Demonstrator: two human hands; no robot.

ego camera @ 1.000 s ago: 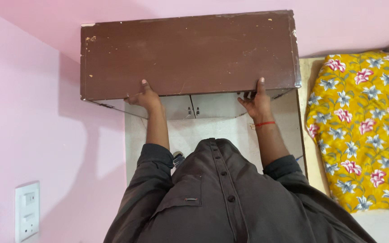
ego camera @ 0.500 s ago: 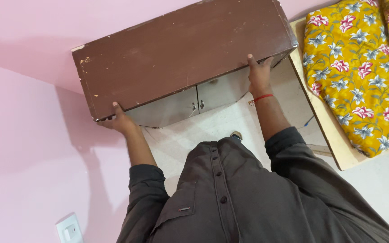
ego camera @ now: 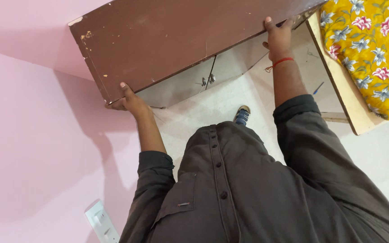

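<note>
Brown, chipped wooden cabinet (ego camera: 172,40), grey double doors.

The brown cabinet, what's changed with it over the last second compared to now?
The brown cabinet has swung from square-on to slanted in the view, its right end up toward the flowered yellow mattress. The left hand has slid from near the middle of the front edge to the left corner; the right hand has gone up with the right end. Both hands still grip the front edge, and the doors stay shut.
</note>
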